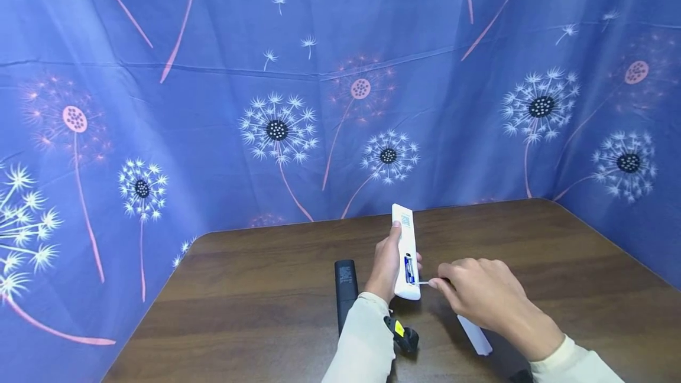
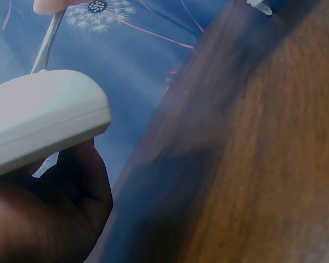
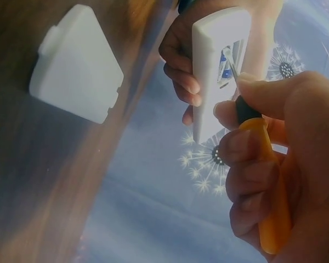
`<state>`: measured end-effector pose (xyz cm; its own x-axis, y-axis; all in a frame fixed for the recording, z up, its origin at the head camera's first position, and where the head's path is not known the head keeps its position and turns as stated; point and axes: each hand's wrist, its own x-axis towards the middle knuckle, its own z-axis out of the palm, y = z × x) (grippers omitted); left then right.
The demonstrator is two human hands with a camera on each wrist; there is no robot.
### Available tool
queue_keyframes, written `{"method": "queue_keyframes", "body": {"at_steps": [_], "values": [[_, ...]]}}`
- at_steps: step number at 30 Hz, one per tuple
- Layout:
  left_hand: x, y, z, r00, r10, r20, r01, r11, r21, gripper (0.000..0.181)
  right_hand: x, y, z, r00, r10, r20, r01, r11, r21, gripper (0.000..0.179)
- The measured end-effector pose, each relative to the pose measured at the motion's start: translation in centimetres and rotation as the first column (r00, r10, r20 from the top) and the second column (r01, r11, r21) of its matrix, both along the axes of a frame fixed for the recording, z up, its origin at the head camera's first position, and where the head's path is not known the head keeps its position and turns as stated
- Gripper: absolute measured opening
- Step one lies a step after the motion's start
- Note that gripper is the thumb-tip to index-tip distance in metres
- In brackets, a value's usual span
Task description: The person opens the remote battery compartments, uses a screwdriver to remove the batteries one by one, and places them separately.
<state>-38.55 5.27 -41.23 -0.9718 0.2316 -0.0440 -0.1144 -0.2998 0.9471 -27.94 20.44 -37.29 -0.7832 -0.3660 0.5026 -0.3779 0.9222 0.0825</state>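
Note:
My left hand (image 1: 385, 265) grips a white remote control (image 1: 406, 232), back side up and tilted above the table. Its battery compartment is uncovered, and something blue, looking like a battery (image 1: 409, 270), sits inside. In my right hand (image 1: 481, 291) is a screwdriver (image 3: 273, 203) with an orange handle and a dark collar, fingers curled round it. The metal shaft (image 3: 232, 63) reaches into the compartment at the blue battery's end, as the right wrist view shows. From the left wrist view, only the remote's end (image 2: 49, 109) and part of the shaft (image 2: 46, 46) are visible.
A white cover (image 3: 79, 68) lies on the brown wooden table (image 1: 255, 306), partly beneath my right hand. Left of my left forearm is a black remote control (image 1: 346, 282), partly hidden by the sleeve. A blue dandelion-print cloth (image 1: 213, 105) hangs behind the table.

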Motion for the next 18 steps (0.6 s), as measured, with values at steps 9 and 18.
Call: {"method": "queue_keyframes", "body": {"at_steps": [9,18], "values": [[0.05,-0.01,-0.06,1.000,0.013,0.017,-0.013,1.000,-0.014,0.065,-0.07,0.11,0.11,1.000,0.014,-0.017,-0.014,1.000,-0.007,0.038],[0.01,0.11,0.04,0.999,0.043,0.020,-0.044,0.999,0.016,0.061,0.10,0.53,0.64,1.000,-0.012,0.002,0.012,1.000,-0.017,0.030]]}}
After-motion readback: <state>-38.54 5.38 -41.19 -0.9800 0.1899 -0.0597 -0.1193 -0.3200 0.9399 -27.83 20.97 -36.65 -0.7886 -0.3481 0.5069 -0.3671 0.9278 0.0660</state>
